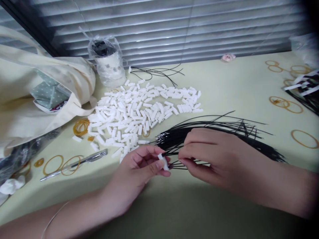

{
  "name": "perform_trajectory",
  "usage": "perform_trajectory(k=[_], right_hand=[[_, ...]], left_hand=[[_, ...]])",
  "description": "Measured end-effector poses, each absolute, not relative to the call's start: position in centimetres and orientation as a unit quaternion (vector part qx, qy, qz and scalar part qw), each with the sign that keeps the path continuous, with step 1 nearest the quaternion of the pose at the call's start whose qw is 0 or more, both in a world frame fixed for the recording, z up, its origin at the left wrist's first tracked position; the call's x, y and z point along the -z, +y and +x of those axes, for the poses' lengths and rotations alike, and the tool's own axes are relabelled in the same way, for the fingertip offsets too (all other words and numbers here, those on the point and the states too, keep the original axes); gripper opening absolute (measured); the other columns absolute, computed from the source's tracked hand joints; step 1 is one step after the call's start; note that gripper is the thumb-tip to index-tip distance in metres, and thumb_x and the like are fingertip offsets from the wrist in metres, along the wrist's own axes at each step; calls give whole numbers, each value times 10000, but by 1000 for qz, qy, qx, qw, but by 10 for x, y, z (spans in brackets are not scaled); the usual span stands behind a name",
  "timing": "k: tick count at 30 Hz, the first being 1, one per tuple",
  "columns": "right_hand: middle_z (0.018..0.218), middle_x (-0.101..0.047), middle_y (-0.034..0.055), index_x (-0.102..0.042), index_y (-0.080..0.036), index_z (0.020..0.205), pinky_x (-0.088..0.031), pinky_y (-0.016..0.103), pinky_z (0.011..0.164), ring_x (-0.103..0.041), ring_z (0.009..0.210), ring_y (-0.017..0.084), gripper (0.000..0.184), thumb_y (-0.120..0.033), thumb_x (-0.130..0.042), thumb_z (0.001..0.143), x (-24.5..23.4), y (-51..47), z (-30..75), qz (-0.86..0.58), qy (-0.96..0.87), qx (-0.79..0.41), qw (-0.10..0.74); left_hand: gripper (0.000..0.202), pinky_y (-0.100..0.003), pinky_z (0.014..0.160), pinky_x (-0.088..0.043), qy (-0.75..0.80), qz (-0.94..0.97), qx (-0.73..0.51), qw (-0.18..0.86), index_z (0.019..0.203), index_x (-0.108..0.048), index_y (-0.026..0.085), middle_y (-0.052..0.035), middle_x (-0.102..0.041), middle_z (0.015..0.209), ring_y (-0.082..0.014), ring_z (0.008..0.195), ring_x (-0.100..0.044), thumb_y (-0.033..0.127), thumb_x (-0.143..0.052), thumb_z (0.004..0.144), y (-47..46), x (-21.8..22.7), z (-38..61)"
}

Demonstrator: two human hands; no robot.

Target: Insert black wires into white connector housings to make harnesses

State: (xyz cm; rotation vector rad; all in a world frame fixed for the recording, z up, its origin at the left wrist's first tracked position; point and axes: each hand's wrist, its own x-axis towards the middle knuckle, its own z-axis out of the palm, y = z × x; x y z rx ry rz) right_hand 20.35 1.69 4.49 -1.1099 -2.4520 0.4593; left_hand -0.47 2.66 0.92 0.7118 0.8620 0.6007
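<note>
My left hand [138, 174] pinches a small white plastic connector [163, 161] between thumb and fingers. My right hand [214, 154] is closed on thin black wires [191, 162] whose ends point at the connector. A thick bundle of black wires [224, 131] with metal tips lies on the table just behind my right hand and runs off to the right. A large heap of white connectors [139, 109] is spread on the table beyond my left hand.
The pale green table [224, 86] carries scattered rubber bands [81, 127], tweezers [77, 162] at the left, a cream cloth bag [37, 96], a wrapped roll [109, 64], loose wires [157, 71] at the back, and another wire bundle [305, 91] at the right. Window blinds [174, 30] rise behind.
</note>
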Motion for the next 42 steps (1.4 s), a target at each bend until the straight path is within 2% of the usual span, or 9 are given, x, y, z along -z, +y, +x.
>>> perform_trajectory(k=[12,20,23,28,33,37,40,42], right_hand=[[740,-576,41,-654,-99,825,-359,280,639,-473,709,131,157,-73,-502,851,-49,19,209,-323,-914,-108,220],[758,-608,32,-642,-126,788,-355,327,692,-464,750,145,340,-133,-343,950,-54,21,210,-283,-928,-70,232],[781,-614,17,-615,-136,785,-351,327,689,-458,752,136,288,-139,-376,944,-49,22,210,-268,-933,-69,231],[742,-577,-15,-580,-150,784,-337,319,677,-439,751,122,116,-155,-522,885,-33,17,208,-266,-933,-44,238],[697,-559,-11,-590,-148,745,-335,309,683,-438,726,120,175,-125,-492,888,-34,21,206,-271,-932,-73,228],[830,-607,8,-619,-184,859,-398,247,717,-519,790,111,164,-280,-496,911,-38,48,217,-354,-885,-222,204],[978,-594,47,-613,-189,977,-413,269,763,-537,879,144,186,-309,-495,897,-27,73,228,-471,-844,-187,178],[951,-585,56,-619,-176,914,-410,287,764,-533,858,157,152,-262,-498,880,-16,85,232,-483,-845,-171,153]], left_hand=[[136,-152,678,-508,406,321,-289,805,888,-655,176,38,-666,756,-67,686,-640,133,-702,767,26,-11,-3],[144,-174,680,-522,408,310,-295,807,884,-664,176,25,-668,762,-75,697,-631,130,-712,756,26,-11,-3],[149,-181,679,-526,405,306,-296,809,883,-668,172,18,-665,773,-78,701,-630,130,-717,749,26,-11,-3],[147,-168,633,-527,412,294,-294,811,839,-678,158,18,-650,747,-74,682,-612,111,-740,714,27,-14,-2],[149,-186,657,-532,414,312,-283,807,858,-669,165,21,-645,755,-75,684,-619,145,-738,727,27,-12,-2],[154,-214,691,-525,408,367,-255,796,894,-635,174,23,-641,764,-88,693,-637,191,-713,762,27,-11,-4],[129,-195,689,-495,417,396,-229,786,866,-617,167,20,-657,763,-80,685,-639,199,-700,772,26,-12,-4],[123,-182,682,-478,426,411,-219,776,855,-613,167,23,-665,742,-71,665,-638,200,-698,772,26,-13,-3]])
